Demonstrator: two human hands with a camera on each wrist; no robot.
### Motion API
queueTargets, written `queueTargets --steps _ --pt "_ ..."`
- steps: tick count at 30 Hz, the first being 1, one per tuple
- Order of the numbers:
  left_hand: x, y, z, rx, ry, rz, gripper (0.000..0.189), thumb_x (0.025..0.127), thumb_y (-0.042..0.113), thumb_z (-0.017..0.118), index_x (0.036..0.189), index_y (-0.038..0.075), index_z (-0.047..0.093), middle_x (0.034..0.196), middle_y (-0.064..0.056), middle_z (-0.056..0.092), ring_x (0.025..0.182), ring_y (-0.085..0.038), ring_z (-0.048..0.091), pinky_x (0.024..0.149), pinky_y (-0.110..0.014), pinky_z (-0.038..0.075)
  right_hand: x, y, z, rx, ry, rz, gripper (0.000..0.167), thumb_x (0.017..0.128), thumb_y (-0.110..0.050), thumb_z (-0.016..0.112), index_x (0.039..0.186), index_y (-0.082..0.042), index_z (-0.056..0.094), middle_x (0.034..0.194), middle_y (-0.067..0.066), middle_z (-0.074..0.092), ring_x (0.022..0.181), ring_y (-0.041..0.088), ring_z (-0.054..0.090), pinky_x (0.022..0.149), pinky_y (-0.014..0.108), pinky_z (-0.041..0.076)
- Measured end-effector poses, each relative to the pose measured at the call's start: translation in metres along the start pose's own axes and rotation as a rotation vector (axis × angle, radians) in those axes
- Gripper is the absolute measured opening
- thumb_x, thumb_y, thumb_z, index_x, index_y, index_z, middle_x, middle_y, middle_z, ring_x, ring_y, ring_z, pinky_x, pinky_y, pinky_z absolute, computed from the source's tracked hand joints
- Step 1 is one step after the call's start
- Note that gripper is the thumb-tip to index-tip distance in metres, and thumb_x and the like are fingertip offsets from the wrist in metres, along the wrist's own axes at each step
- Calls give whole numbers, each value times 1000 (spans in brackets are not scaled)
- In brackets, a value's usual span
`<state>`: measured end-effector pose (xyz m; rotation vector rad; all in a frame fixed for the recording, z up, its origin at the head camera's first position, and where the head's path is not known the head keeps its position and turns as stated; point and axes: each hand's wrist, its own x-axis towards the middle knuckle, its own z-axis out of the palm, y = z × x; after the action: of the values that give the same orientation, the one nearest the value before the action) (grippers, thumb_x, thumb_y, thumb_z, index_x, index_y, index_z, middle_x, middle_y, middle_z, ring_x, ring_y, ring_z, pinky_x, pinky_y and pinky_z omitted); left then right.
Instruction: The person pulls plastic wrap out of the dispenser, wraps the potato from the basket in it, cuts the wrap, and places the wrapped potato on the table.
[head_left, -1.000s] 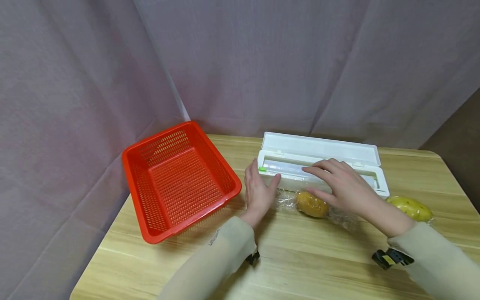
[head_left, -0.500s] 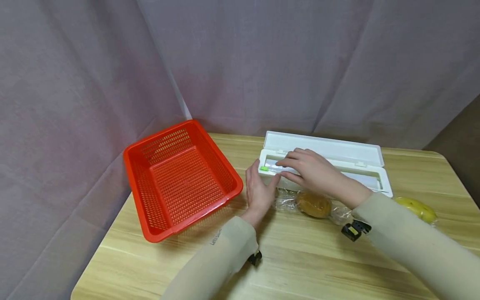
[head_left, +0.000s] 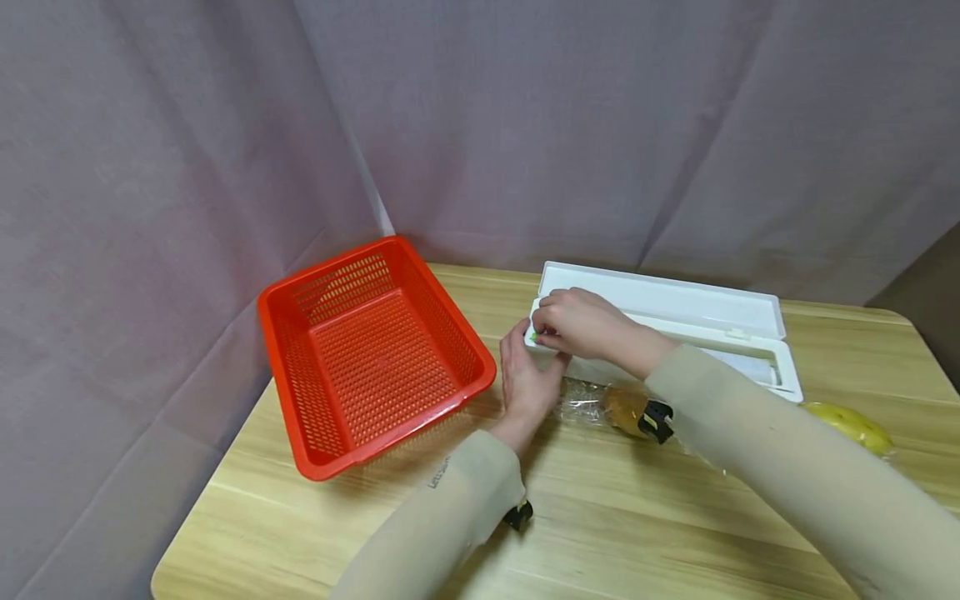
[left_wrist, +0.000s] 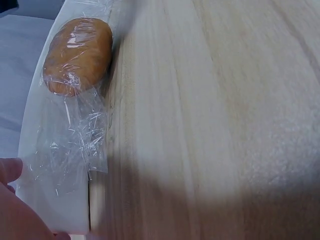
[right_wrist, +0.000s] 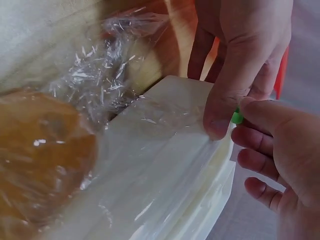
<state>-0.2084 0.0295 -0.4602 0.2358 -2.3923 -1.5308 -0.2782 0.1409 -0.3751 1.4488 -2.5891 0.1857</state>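
Observation:
A white cling film box (head_left: 667,300) lies on the table, its lid raised at the back. My left hand (head_left: 527,379) grips its left end, thumb against the front wall. At that same end my right hand (head_left: 588,323) pinches the small green slider (right_wrist: 237,118), mostly hidden by the fingers. Clear film (left_wrist: 75,140) hangs from the box's front and wraps a brown oval food item (left_wrist: 80,55) lying against the front wall. In the head view the right sleeve and wrist camera partly cover that item (head_left: 621,408).
A red plastic basket (head_left: 375,367) stands left of the hands. Near the box's right end lies a yellow oval item (head_left: 851,427) in film. Grey curtains (head_left: 487,133) hang behind the wooden table (head_left: 585,533).
My right hand has moved left along the box from its middle to the left end and now pinches the green slider. The left hand keeps its grip on the box.

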Motion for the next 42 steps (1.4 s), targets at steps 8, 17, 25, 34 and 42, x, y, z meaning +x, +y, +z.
queueTargets --steps 8,17,25,34,42 --pt "-2 0 -1 -16 11 8 66 89 27 83 147 13 55 145 -11 55 135 -29 57 113 -43 47 8 -1 -3 -16 -49 -3 23 85 -2 80 73 -13 64 72 -1 57 68 19 55 72 47 55" --pt "-2 -3 0 -40 16 45 53 100 12 70 150 9 51 144 -15 54 137 -31 54 116 -43 44 10 0 -3 -12 -69 -4 23 86 -3 82 75 -12 65 73 -1 58 69 19 58 73 46 55" --pt "-3 -1 0 -85 -1 35 54 100 9 69 150 7 49 144 -17 52 138 -33 51 118 -45 41 6 1 -5 -2 -77 -10 26 85 -1 81 72 -13 62 72 -2 55 69 19 57 71 46 55" --pt "-4 2 1 -105 -4 -17 55 102 15 67 153 7 46 147 -18 50 139 -36 50 118 -48 40 0 1 -6 -5 -71 -15 34 83 1 79 70 -16 53 70 -2 49 68 20 52 69 45 52" --pt "-2 5 2 -133 -12 -63 55 103 18 66 153 8 46 149 -17 48 141 -37 48 119 -47 39 -3 1 -7 -5 -85 2 33 83 2 79 71 -15 53 70 -2 51 68 19 52 69 45 53"
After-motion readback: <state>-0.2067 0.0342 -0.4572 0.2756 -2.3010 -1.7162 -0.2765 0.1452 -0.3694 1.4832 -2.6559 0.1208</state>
